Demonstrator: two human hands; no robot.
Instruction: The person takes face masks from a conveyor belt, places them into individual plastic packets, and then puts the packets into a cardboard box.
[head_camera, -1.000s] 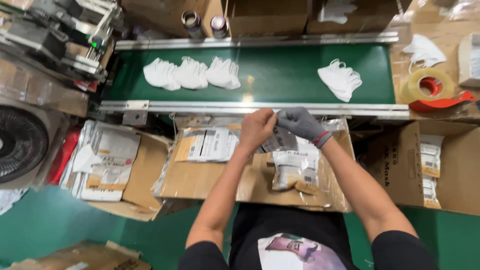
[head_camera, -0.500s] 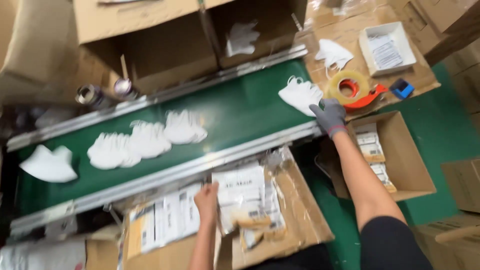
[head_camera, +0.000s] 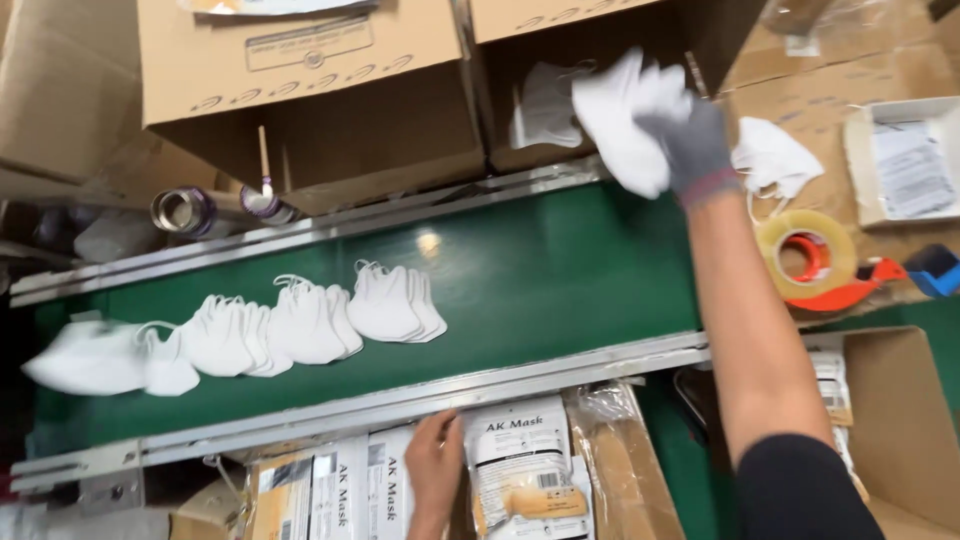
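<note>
Right hand (head_camera: 690, 150), gloved grey, closed round a bunch of white masks (head_camera: 625, 120), held up over the far edge of the green belt (head_camera: 560, 270) just in front of an open carton (head_camera: 545, 110) with more masks inside. Left hand (head_camera: 435, 465), bare, laid flat and open on the printed mask packets (head_camera: 520, 465) in the near box (head_camera: 620, 470) below the belt — fingers pointing toward the belt rail. On the belt's left half, a row of white mask piles (head_camera: 300, 322); to the far right, a tape dispenser (head_camera: 815, 260) on cardboard, just beside a loose mask (head_camera: 775, 160).
</note>
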